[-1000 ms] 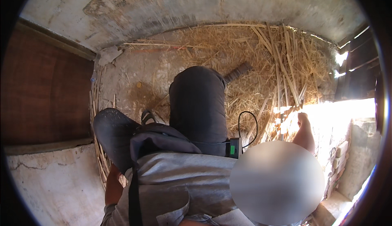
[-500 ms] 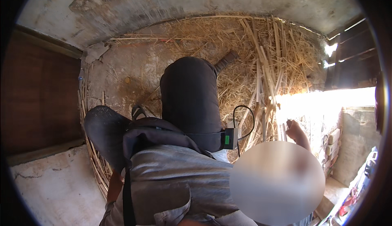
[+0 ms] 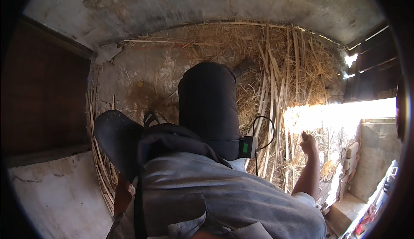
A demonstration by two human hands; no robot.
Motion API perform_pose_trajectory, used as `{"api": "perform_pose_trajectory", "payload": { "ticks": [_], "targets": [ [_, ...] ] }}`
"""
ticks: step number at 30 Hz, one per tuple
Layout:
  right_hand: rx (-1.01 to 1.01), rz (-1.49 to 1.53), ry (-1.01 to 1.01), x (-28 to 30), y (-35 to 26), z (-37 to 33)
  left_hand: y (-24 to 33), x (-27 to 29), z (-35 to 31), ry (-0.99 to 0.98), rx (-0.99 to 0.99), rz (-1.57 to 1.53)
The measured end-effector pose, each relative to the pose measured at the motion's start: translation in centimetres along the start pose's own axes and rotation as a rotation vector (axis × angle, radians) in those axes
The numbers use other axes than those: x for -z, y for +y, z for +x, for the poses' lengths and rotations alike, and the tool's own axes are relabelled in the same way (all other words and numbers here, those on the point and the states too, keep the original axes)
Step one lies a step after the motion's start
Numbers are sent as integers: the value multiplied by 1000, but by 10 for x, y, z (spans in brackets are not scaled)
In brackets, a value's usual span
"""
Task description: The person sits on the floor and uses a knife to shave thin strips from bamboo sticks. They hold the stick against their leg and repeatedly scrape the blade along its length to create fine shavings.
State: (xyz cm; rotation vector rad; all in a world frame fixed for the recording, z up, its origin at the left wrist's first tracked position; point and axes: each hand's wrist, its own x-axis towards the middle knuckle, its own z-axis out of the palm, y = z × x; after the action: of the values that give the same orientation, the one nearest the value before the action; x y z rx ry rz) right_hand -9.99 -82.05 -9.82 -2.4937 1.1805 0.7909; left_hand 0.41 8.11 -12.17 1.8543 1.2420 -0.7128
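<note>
My right hand (image 3: 309,146) is out at the right, above the straw, with its fingers closed around a small dark handle (image 3: 305,136). A thin tip seems to stick up from the handle, but glare hides what kind of tool it is. At the lower left my left forearm (image 3: 123,192) runs down beside my bent leg. My left hand's fingers are hidden there, next to my knee. Long split strips of pale cane or wood (image 3: 276,88) lie on the straw between my leg and my right hand.
Loose straw (image 3: 246,36) covers the floor ahead and right. More thin strips (image 3: 103,170) line the left edge. Concrete walls (image 3: 172,1) curve around, with a dark brown panel (image 3: 47,92) at left. A black box with a cable (image 3: 248,146) sits at my waist. Strong sunlight falls at right.
My right forearm now shows fully, and the hand with the dark handle is slightly lower. The view has shifted a little, so the scene sits further right. My left arm looks much the same.
</note>
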Motion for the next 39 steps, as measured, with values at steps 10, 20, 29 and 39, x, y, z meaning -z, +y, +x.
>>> {"api": "perform_pose_trajectory", "payload": {
  "ticks": [10, 20, 29, 39],
  "targets": [
    [-122, 258, 298, -141, -167, 75, 13, 1, -8, 54, -127, -43],
    [-133, 299, 260, -145, -169, 81, 13, -18, -22, 147, 70, -24],
    [-162, 528, 445, -117, -114, 54, 27, 4, 28, 194, -253, -576],
    [-229, -70, 694, 21, -32, -36, 130, 45, 32, 346, -873, -607]
  ]
}}
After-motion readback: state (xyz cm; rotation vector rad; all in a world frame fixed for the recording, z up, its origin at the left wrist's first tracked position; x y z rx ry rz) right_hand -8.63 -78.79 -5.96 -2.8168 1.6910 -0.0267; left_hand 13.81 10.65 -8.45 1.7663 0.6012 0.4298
